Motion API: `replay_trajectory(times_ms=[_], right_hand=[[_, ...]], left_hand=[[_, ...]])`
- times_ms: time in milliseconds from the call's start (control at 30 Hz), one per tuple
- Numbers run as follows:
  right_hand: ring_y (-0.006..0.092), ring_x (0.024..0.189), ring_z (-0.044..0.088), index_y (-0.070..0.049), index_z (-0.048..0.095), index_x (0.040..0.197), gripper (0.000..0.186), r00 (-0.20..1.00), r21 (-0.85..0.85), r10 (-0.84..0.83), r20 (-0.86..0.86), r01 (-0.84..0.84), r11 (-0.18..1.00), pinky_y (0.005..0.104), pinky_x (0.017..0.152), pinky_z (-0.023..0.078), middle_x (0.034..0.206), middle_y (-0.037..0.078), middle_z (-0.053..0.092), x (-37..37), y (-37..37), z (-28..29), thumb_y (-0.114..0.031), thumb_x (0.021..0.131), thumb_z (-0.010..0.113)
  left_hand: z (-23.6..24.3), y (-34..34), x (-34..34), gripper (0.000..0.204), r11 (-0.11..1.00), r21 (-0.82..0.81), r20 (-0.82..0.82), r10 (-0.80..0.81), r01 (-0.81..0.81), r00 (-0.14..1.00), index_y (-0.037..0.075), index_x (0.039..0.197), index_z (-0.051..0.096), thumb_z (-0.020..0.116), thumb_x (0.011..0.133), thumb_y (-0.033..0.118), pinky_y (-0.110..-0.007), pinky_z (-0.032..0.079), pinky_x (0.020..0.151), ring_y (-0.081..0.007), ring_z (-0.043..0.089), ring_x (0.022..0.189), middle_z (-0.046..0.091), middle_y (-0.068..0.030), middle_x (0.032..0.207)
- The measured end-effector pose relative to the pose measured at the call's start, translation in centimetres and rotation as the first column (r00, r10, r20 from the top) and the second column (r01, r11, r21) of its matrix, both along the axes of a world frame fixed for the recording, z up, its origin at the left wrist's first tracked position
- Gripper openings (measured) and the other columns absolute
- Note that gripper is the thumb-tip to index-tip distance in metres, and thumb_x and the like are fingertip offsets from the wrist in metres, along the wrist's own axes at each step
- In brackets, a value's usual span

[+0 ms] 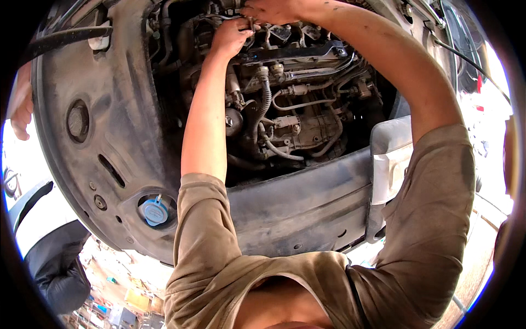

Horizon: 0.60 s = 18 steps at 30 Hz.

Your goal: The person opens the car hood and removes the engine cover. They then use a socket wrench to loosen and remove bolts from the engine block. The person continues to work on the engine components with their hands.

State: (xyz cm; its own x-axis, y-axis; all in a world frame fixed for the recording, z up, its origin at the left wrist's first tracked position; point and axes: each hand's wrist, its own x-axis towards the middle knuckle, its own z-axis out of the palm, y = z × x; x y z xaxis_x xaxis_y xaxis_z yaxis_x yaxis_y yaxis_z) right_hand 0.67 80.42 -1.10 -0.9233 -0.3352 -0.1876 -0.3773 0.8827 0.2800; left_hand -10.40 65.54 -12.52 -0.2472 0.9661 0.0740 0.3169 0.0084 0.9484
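Both my hands are at the far side of the open engine bay, close together over the engine. My left hand is closed, thumb and fingers pinched around a small dark piece that I cannot make out. Just right of it and slightly farther, my right hand has its fingers curled down by the same spot. The top edge of the view cuts it off, and what its fingertips hold is hidden. Nearer to me lie a black rail, a ribbed hose and several metal pipes.
A dusty front panel runs between me and the engine. Its left part carries a blue filler cap. A dark prop rod crosses the upper left. Another person's hand hangs beyond the left edge. Cluttered items cover the floor at lower left.
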Motion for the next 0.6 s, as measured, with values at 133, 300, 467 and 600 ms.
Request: replay_trajectory(times_ms=[133, 300, 467, 600], right_hand=[[0.0348, 0.097, 0.061, 0.005, 0.052, 0.126, 0.051, 0.989, 0.131, 0.119, -0.091, -0.107, 0.986, 0.044, 0.088, 0.047, 0.101, 0.018, 0.063, 0.6, 1.2, -1.4, -0.031, 0.09, 0.053], [0.0375, 0.098, 0.061, 0.007, 0.044, 0.135, 0.06, 0.992, -0.018, -0.121, -0.044, 0.121, 0.993, 0.0472, 0.083, 0.05, 0.107, 0.022, 0.062, 2.2, 1.5, -3.8, -0.033, 0.092, 0.052], [0.0392, 0.096, 0.063, 0.006, 0.042, 0.136, 0.061, 0.915, -0.025, -0.395, 0.078, 0.398, 0.917, 0.0477, 0.08, 0.051, 0.108, 0.022, 0.064, 2.0, -1.9, -1.8, -0.034, 0.091, 0.052], [0.0395, 0.094, 0.064, 0.004, 0.045, 0.133, 0.057, 0.884, -0.061, -0.466, -0.033, 0.464, 0.884, 0.0488, 0.078, 0.051, 0.104, 0.02, 0.066, 2.5, -2.9, -2.4, -0.034, 0.091, 0.051]], left_hand=[[-1.9, 0.8, -0.7, 0.025, 0.995, 0.098, 0.099, -0.008, -0.001, 0.995, 0.008, 0.106, 0.072, 0.069, 0.081, 0.012, -0.034, 0.05, 0.077, -0.0213, 0.067, 0.086, 0.073, -0.0095, 0.094], [0.3, 0.1, 0.2, 0.026, 0.999, -0.021, 0.003, 0.032, -0.032, 0.999, 0.007, 0.106, 0.072, 0.07, 0.08, 0.009, -0.035, 0.05, 0.075, -0.0219, 0.067, 0.084, 0.073, -0.0098, 0.091], [-0.7, 0.2, -0.5, 0.019, 1.0, 0.017, 0.059, 0.006, -0.007, 0.998, 0.001, 0.1, 0.07, 0.07, 0.081, 0.004, -0.033, 0.049, 0.077, -0.0139, 0.064, 0.085, 0.072, -0.008, 0.091], [-0.9, 0.6, -0.4, 0.021, 1.0, -0.007, 0.065, 0.003, -0.002, 0.998, 0.001, 0.102, 0.07, 0.071, 0.081, 0.004, -0.033, 0.05, 0.078, -0.0143, 0.065, 0.087, 0.072, -0.0067, 0.092]])
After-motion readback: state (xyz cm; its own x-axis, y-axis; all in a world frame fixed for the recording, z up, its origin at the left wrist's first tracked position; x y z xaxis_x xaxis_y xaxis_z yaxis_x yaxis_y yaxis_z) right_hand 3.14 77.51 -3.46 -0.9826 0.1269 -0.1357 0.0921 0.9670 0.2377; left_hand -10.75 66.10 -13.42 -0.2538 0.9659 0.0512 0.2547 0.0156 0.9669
